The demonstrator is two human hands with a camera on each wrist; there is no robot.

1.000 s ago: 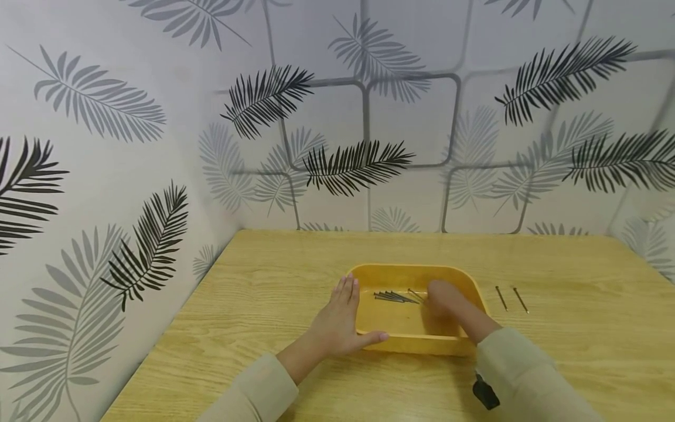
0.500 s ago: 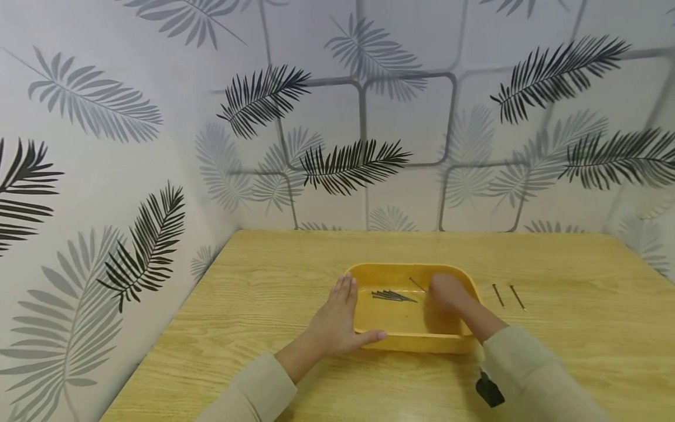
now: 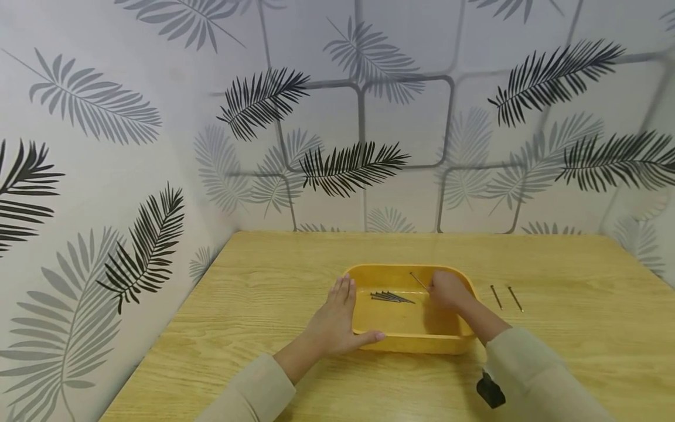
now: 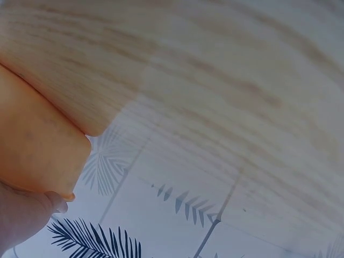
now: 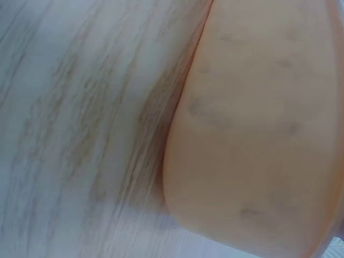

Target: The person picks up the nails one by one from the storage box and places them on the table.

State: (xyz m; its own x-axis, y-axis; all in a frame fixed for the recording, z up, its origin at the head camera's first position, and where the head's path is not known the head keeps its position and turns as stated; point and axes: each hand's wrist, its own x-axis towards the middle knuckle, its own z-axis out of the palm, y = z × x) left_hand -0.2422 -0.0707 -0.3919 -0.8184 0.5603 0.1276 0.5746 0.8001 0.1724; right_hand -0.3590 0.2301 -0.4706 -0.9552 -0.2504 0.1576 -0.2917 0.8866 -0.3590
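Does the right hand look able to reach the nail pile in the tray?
Probably yes: the right hand is inside the tray and nothing visible stands between it and the nail pile, though it appears to hold a single nail.

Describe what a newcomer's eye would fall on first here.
Probably the bold black feather prints across the pale walls behind the wooden table. Next comes the yellow tray on that table, with the left hand on its left end and the right hand inside, holding a nail near several loose nails.
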